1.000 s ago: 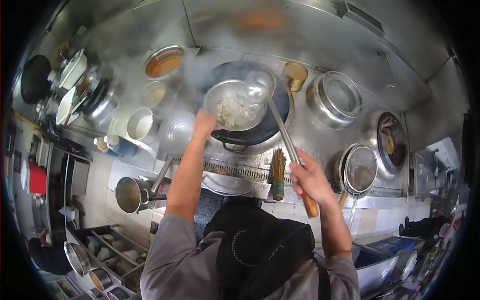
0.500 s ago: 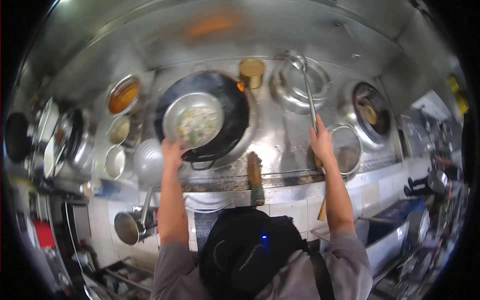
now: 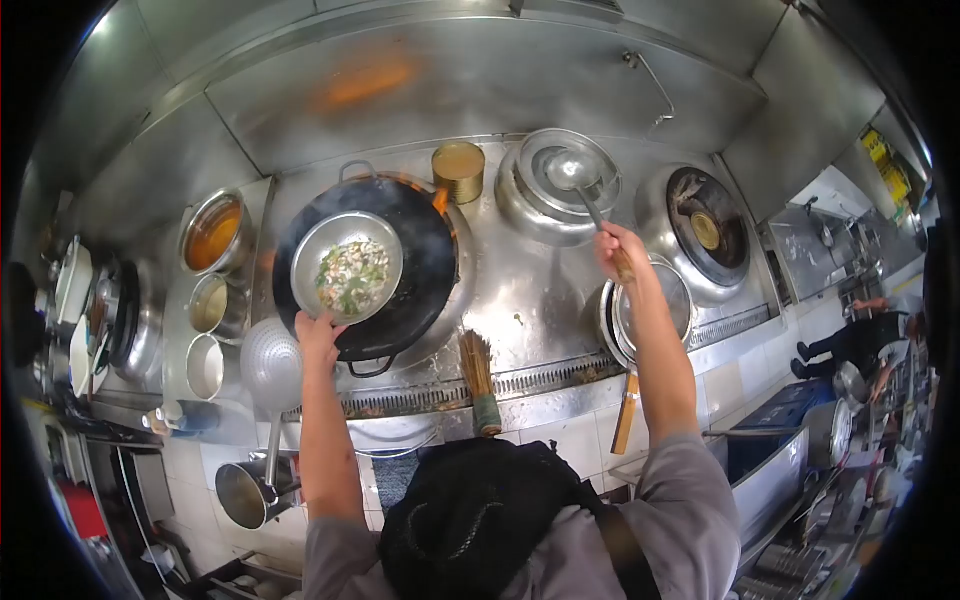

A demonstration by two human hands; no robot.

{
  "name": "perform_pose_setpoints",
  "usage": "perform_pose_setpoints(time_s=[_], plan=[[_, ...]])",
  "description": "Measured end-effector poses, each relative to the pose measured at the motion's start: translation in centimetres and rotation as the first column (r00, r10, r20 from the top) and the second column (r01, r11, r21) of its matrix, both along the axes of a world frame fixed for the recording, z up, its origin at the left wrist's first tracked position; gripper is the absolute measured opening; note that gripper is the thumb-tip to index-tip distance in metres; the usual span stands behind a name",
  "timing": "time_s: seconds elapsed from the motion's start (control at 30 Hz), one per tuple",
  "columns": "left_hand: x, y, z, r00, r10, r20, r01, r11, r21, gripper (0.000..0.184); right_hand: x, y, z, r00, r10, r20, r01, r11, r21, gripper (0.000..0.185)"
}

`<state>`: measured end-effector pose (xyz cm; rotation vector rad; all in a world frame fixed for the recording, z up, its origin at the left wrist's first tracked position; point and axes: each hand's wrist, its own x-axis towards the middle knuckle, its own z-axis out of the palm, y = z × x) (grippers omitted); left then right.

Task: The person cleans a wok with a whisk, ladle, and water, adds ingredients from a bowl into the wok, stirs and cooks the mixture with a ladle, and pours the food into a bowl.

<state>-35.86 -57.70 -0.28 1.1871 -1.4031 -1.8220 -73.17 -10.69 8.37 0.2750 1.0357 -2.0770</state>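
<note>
My left hand (image 3: pixel 320 338) grips the near rim of a round metal bowl (image 3: pixel 308 262). Chopped white and green food (image 3: pixel 352 280) lies in the bowl, which is over a black wok (image 3: pixel 430 265) on a burner. Orange flame shows at the wok's right edge. My right hand (image 3: pixel 620 250) is closed round the wooden grip of a long ladle (image 3: pixel 588 203). The ladle's head is over the metal basin (image 3: pixel 535 205) at the back; whether it touches the water inside, I cannot tell.
A bamboo brush (image 3: pixel 480 375) lies at the front edge beside the wok. Left stand a pot of orange liquid (image 3: pixel 212 232) and a perforated skimmer (image 3: pixel 270 365). Strainers (image 3: pixel 655 305) sit right. A tin can (image 3: pixel 458 172) is behind. Another person (image 3: pixel 860 330) is far right.
The ladle's head has swung down from near upright to over the basin. The bowl stays over the wok in my left hand. The whole view has shifted.
</note>
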Motion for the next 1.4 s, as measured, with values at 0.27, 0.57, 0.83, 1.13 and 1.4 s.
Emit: perform_pose_setpoints(time_s=[0.27, 0.57, 0.83, 1.13, 1.4], plan=[[-3.1, 0.2, -2.0, 0.997, 0.070, 0.045, -0.064, 0.992, -0.113, 0.032, 11.7, 0.1, 11.9, 0.978, 0.191, 0.079, -0.179, 0.974, -0.140, 0.014], [-3.3, 1.5, 0.8, 0.984, 0.036, 0.175, -0.013, 0.992, -0.127, 0.034, 21.0, -7.3, 12.8, 0.912, 0.393, -0.117, -0.364, 0.907, 0.211, 0.051], [-2.2, 0.3, -0.1, 0.977, 0.133, 0.165, -0.116, 0.987, -0.108, 0.038, 25.6, -9.7, 8.4, 0.686, 0.676, -0.269, -0.465, 0.692, 0.553, 0.056], [-0.4, -0.3, -0.2, 0.959, 0.162, 0.234, -0.124, 0.977, -0.172, 0.034, 20.0, -6.1, 1.6, 0.289, 0.713, -0.639, 0.404, 0.514, 0.756, 0.060], [-0.4, -0.9, -0.9, 0.974, 0.135, 0.184, -0.102, 0.979, -0.175, 0.040, 0.5, 0.5, -7.5, 0.297, 0.784, -0.545, 0.680, 0.227, 0.697, 0.069]])
